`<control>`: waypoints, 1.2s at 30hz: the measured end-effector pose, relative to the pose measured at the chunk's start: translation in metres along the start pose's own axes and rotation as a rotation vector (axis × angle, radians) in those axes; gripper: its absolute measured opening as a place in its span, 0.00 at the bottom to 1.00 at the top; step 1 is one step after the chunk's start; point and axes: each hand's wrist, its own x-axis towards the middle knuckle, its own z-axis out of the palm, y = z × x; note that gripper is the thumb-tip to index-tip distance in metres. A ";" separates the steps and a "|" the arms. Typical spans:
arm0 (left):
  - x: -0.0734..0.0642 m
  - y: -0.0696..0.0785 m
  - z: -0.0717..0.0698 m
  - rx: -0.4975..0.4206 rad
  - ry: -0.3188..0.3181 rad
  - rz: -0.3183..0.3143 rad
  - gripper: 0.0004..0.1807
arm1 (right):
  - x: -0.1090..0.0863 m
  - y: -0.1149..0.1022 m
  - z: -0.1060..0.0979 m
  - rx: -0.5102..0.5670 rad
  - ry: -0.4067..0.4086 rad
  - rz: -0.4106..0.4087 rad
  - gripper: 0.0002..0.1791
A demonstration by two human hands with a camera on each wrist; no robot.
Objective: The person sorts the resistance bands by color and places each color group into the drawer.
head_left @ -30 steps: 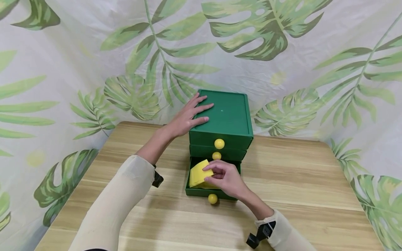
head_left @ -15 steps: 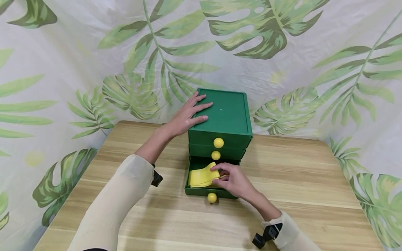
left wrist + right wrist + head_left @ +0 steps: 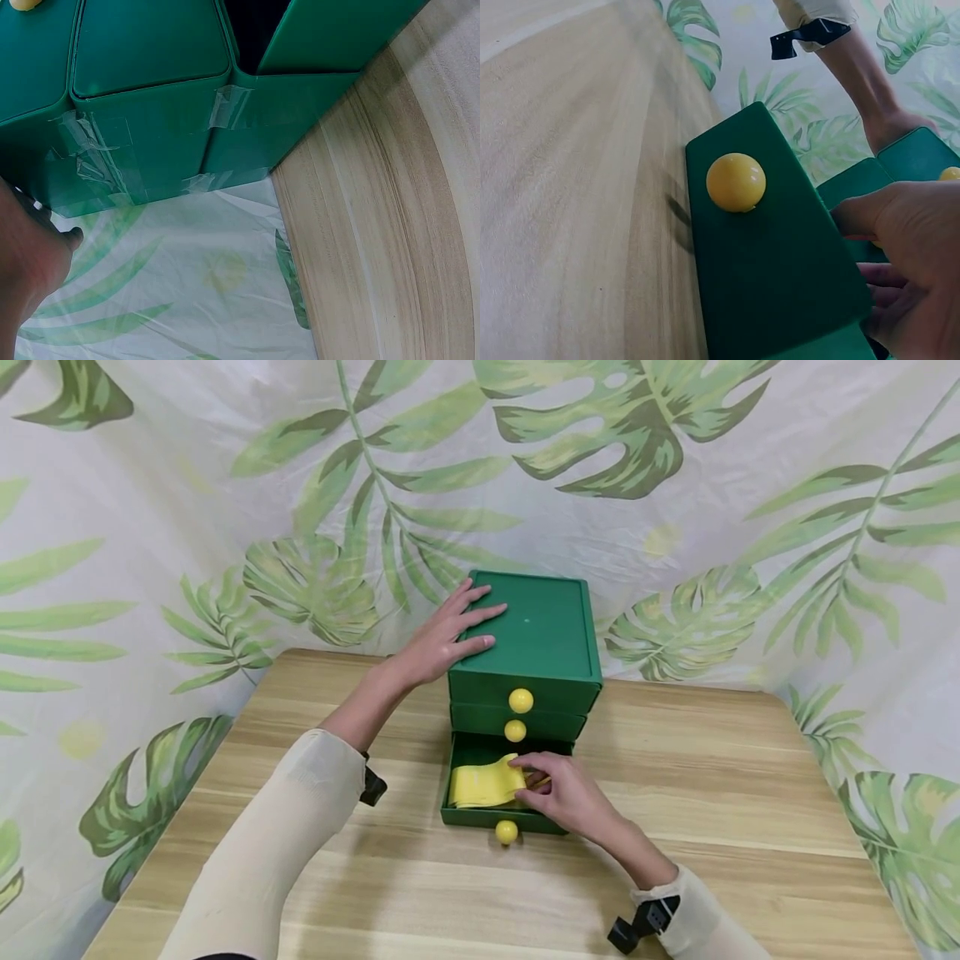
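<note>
A green three-drawer cabinet (image 3: pixel 551 631) stands on the wooden table, its bottom drawer (image 3: pixel 468 817) pulled out. In that drawer lies a flat yellow band (image 3: pixel 483 783), folded over in layers. My right hand (image 3: pixel 566 793) reaches into the drawer from the right and pinches the band's raised right end between thumb and fingers. Spread over the cabinet's top left edge, my left hand (image 3: pixel 442 639) rests with its fingers straight. In the right wrist view, the drawer front with its yellow knob (image 3: pixel 736 182) hides the band and some of my right fingers.
Two more yellow knobs, an upper knob (image 3: pixel 521 700) and a middle knob (image 3: pixel 515 731), mark the pushed-in drawers. Clear tape (image 3: pixel 229 106) joins the cabinet's sections along the side. A leaf-patterned cloth (image 3: pixel 420 468) hangs behind the wooden table (image 3: pixel 712 777).
My right hand has moved a little to the right, drawing the band's end that way. The band has settled from a steep fold to a flatter one. The left hand stays on the cabinet.
</note>
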 end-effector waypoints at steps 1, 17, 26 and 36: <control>0.000 0.000 0.000 0.000 -0.001 0.000 0.32 | -0.001 0.000 -0.001 -0.025 0.007 -0.006 0.20; -0.001 0.000 0.002 0.009 -0.005 -0.006 0.32 | -0.022 0.000 -0.016 0.040 0.083 -0.129 0.17; -0.001 0.001 0.001 0.003 0.001 -0.004 0.32 | -0.040 -0.019 -0.013 0.116 0.045 -0.246 0.17; 0.000 0.002 0.000 -0.005 -0.002 -0.007 0.32 | -0.057 -0.030 -0.005 0.128 0.002 -0.282 0.17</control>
